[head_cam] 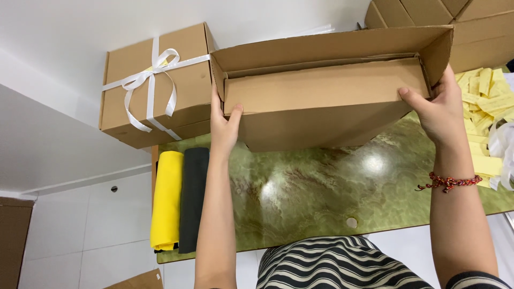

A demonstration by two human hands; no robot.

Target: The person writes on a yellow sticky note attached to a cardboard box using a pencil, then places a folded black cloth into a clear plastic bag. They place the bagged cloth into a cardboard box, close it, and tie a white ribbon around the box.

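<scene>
Holding an open brown corrugated cardboard box (326,101) between us, we have it tipped so its mouth faces the camera, its lower edge just above the green marbled bench (300,187). Our left hand (224,126) grips the box's left end, thumb pressed against the folded inner flap and fingers curled out of sight behind the side wall. Our right hand (439,109) clamps the right end the same way, thumb on the inner flap's corner, fingers wrapped round the outer wall (a red braided bracelet (448,182) sits on that wrist). Both grips are closed on the box.

To the left, touching the box's upper left corner, stands a closed brown cardboard box tied with white ribbon (155,85), its bow on top. Below it, along the bench's left edge, lie a folded yellow cloth (167,200) and a folded black cloth (194,198), side by side and touching. Pale yellow paper slips (482,101) are heaped at the right, just beyond our right hand. More plain cardboard boxes (471,27) are stacked in the upper right corner.
</scene>
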